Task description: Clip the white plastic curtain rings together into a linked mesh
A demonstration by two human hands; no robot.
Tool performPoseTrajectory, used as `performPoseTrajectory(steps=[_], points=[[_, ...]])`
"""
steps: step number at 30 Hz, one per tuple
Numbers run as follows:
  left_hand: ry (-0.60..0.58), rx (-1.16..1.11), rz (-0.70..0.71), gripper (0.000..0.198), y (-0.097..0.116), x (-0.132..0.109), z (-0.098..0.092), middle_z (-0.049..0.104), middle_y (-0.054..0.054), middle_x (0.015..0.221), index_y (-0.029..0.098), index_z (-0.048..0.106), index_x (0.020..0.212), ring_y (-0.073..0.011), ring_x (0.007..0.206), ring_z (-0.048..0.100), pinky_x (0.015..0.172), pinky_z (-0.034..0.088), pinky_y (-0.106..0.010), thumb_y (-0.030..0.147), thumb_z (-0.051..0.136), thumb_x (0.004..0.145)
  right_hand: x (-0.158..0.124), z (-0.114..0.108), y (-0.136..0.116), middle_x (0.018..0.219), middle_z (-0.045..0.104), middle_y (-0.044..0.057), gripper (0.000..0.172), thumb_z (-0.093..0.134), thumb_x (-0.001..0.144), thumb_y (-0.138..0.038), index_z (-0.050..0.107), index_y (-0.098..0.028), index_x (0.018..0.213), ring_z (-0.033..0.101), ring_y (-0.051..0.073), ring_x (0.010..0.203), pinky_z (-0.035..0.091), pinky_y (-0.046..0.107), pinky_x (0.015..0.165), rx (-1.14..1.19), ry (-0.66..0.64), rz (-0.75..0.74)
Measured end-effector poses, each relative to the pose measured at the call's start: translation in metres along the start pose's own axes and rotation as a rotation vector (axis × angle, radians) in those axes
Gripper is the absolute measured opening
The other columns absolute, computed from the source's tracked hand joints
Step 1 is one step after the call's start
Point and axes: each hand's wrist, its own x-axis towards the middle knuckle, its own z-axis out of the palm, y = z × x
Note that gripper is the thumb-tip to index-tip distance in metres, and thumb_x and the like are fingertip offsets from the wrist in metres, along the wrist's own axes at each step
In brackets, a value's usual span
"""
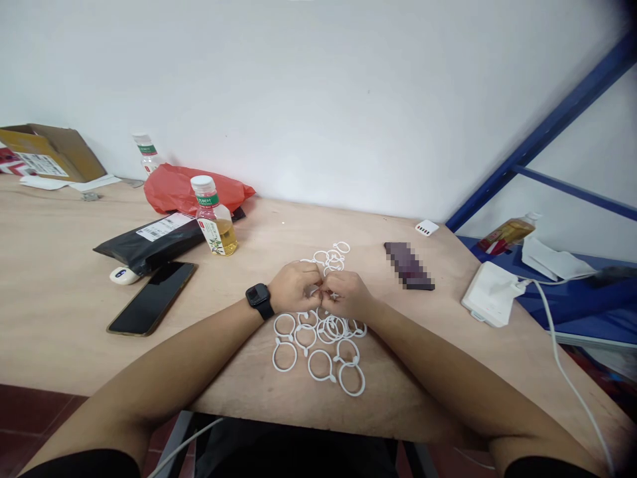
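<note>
My left hand (292,288), with a black watch (259,297) on its wrist, meets my right hand (349,296) over the middle of the table. Both are closed, fingertips pinched together and touching. Bits of a white plastic ring show between the fingers; most of it is hidden by them. Several more white rings (320,365), each with a small tab, lie loose on the wood in front of my hands, some overlapping. Behind the hands lies another small group of white rings (341,247).
On the left are a phone (152,299), a white earbud case (123,275), a black parcel (144,242), a drink bottle (213,219) and a red bag (172,188). To the right lie a blurred-out dark phone-like object (409,265) and a white power adapter (490,292) with a cable.
</note>
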Motion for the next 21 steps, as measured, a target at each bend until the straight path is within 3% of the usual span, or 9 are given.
performPoseTrajectory(steps=[21], points=[[-0.035, 0.035, -0.014, 0.003, 0.0004, -0.0003, 0.0002, 0.063, -0.004, 0.075, 0.019, 0.057, 0.072, -0.0171, 0.075, 0.06, 0.072, 0.047, -0.03, 0.021, 0.055, 0.072, -0.0001, -0.0004, -0.0003, 0.058, 0.054, -0.001, 0.017, 0.05, 0.072, -0.012, 0.041, -0.022, 0.061, 0.047, 0.012, 0.054, 0.035, 0.024, 0.053, -0.028, -0.027, 0.008]])
